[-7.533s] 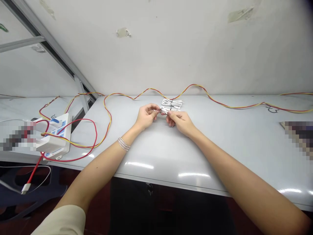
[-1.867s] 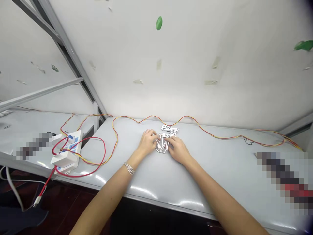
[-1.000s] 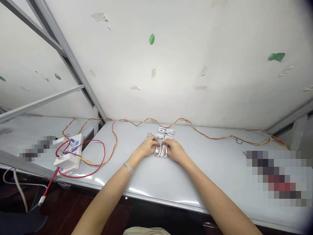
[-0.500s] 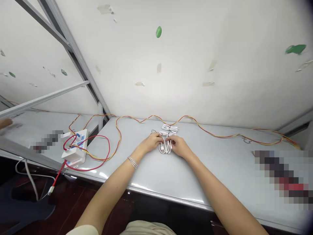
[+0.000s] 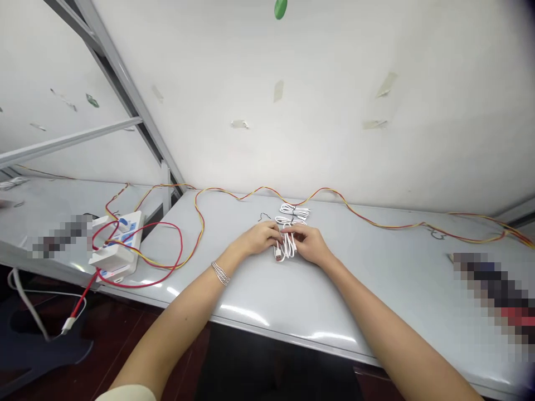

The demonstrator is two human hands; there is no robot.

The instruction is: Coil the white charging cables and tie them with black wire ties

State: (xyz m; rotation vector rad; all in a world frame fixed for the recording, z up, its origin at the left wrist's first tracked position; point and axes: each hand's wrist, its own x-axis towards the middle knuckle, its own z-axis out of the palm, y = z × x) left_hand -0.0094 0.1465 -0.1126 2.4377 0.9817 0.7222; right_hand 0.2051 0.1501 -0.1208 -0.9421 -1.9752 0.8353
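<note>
The wall (image 5: pixel 317 156) at the back is pale, with bits of old tape and a green sticker (image 5: pixel 280 8) up high. In front of it is a shiny grey worktop (image 5: pixel 246 284). A long red and yellow wire (image 5: pixel 345 201) wiggles along the back.

In the middle of the worktop lies a looped white cable (image 5: pixel 288 248), right between the two hands. Its plug (image 5: pixel 278 254) is at the left side of the loops, near the front. Just behind it are two more white bundles, a middle bundle (image 5: pixel 290 221) and a back bundle (image 5: pixel 295 210). The back one has a black tie around it.

The left hand (image 5: pixel 259 238) comes in from the left, with its fingers bent at the top of the white cable. The right hand (image 5: pixel 311 244) reaches the same spot from the other side, its pointing finger stretched across the loops. The tips are small and partly hidden, so I cannot tell if the fingers of either hand are pinched tight.

A thin black tie (image 5: pixel 264 216) lies behind the left hand. A silver bracelet (image 5: pixel 220 273) is on the left wrist. Farther left sits a white power strip (image 5: pixel 136 225) with plugs in it.
</note>
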